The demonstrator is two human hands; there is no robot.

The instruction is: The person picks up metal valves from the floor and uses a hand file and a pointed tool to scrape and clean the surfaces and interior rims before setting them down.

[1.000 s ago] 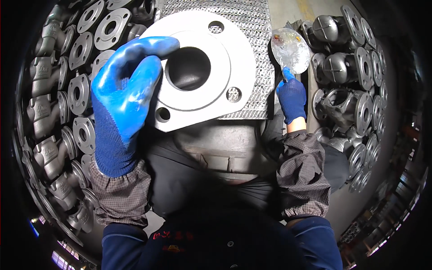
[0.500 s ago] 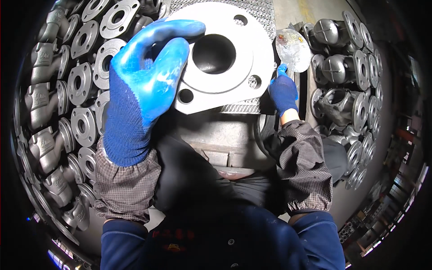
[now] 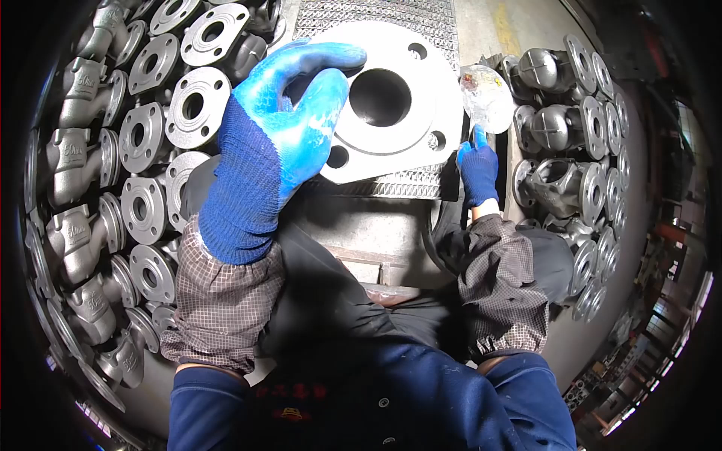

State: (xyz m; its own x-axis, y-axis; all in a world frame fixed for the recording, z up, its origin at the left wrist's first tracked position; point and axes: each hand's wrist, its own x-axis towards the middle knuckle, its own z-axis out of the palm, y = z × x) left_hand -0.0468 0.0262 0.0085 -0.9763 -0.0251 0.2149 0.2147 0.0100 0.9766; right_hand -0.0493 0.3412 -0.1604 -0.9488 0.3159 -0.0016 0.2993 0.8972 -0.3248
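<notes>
A large pale flanged metal casting [image 3: 421, 113] with a round central bore and several bolt holes fills the upper middle, above a textured metal plate. My left hand [image 3: 289, 124], in a blue coated glove, grips it at the left; thumb and forefinger curve over the face, while the other fingertips are hidden behind it. My right hand [image 3: 479, 171], also gloved, is at the lower edge of a round greyish disc [image 3: 489, 101] stained yellow and red. One finger points up against the disc; the remaining fingers look curled, and what they close on is hidden.
Rows of grey flanged valve-body castings [image 3: 138, 135] crowd the left side. More castings [image 3: 556, 128] are stacked at the right. The textured metal plate [image 3: 376, 15] lies behind the pale casting, with a grey metal surface [image 3: 353, 225] on the near side. My knees flank it.
The whole view has shifted, so the pale casting and my left hand appear lower and farther right. My left hand keeps its grip. My right hand stays by the round disc.
</notes>
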